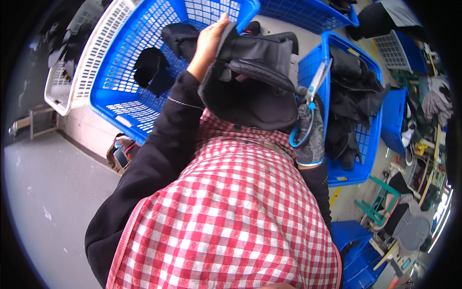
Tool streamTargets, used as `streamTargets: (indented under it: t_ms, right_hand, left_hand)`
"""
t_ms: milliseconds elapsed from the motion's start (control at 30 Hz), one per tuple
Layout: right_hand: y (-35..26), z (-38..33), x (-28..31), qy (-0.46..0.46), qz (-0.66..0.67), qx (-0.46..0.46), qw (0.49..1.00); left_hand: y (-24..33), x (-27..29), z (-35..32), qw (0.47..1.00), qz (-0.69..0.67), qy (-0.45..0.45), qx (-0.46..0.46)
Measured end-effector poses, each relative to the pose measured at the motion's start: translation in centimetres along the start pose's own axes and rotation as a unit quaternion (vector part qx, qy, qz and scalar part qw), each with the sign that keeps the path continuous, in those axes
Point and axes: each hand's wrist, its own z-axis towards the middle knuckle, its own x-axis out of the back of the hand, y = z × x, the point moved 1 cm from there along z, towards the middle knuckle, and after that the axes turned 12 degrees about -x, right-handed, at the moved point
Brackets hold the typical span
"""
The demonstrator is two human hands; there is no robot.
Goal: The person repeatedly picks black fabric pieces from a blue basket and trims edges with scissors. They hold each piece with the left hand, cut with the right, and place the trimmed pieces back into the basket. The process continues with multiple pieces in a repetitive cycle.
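My left hand (208,44), bare, grips the top edge of a black fabric piece (250,84) held up in front of my red-and-white checked apron (231,212). My right hand (310,132), in a grey speckled glove, holds blue-handled scissors (313,91) with their blades pointing up along the right side of the black piece. Whether the blades touch the fabric is not clear.
A large blue mesh basket (125,62) with a few black pieces sits ahead on the left, a white basket (72,72) beside it. Another blue basket (361,144) full of black pieces is at the right. Grey floor lies at the left; cluttered stools and crates at the lower right.
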Motion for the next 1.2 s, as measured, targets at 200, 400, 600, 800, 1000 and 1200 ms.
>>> streamTargets:
  t_ms: [200,400,600,800,1000,1200]
  right_hand:
    - [-0.6,-0.2,-1.2,0.018,-0.075,-0.005,0.997]
    - [-0.8,-0.4,-1.8,0.033,-0.136,0.012,0.99]
    - [1.1,0.5,1.3,0.009,0.158,-0.13,0.979]
    - [3.3,-1.5,18.4,0.132,0.367,-0.084,0.917]
    - [7.9,4.3,36.4,0.493,0.151,-0.034,0.856]
    - [13.8,17.6,45.1,0.622,0.163,-0.075,0.762]
  left_hand:
    - [0.6,0.2,-0.4,0.998,-0.042,-0.005,0.046]
    - [-2.6,2.6,0.9,0.995,0.012,-0.063,-0.082]
    - [0.8,11.6,5.2,0.775,0.518,-0.145,-0.332]
    - [10.7,22.2,6.6,0.768,0.609,0.107,-0.169]
    - [5.6,22.0,7.5,0.599,0.769,-0.008,-0.223]
    - [-2.8,2.4,4.5,0.792,0.553,-0.2,-0.166]
